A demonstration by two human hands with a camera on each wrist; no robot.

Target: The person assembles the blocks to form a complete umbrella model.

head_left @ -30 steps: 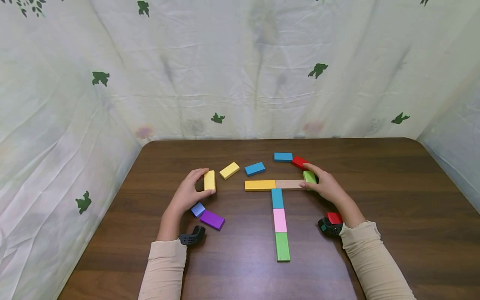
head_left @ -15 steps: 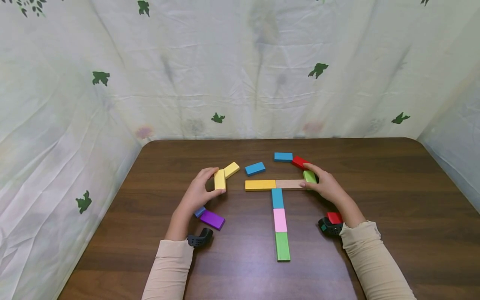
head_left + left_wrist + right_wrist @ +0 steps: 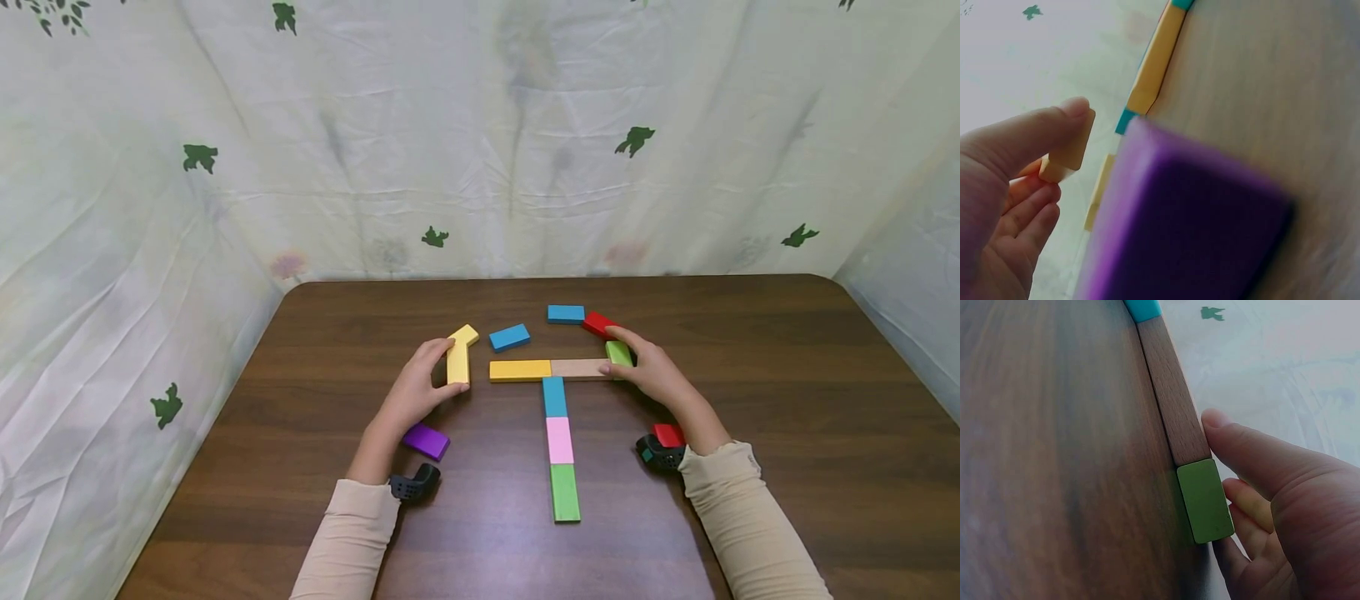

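Note:
In the head view my left hand (image 3: 420,385) pinches a yellow block (image 3: 458,364) between thumb and fingers. The left wrist view shows that held block (image 3: 1072,149) raised off the table. Behind it lies another yellow block (image 3: 467,334), partly covered in the head view. My right hand (image 3: 654,372) is curled round a light green block (image 3: 619,353), its thumb tip at the joint with a plain wooden block (image 3: 579,368). An orange-yellow block (image 3: 520,372) continues that row leftward. A column of blue (image 3: 555,397), pink (image 3: 559,440) and green (image 3: 565,492) blocks runs down from the row.
Two blue blocks (image 3: 510,337) and a red block (image 3: 597,323) lie behind the row. A purple block (image 3: 427,442) lies beside the left wrist, and another red block (image 3: 669,435) by the right wrist. The brown table (image 3: 787,375) meets a pale curtain (image 3: 487,167).
My left hand has carried the yellow block rightward toward the row's left end. The small blue-violet block is now hidden behind the left arm. The right hand has stayed in place.

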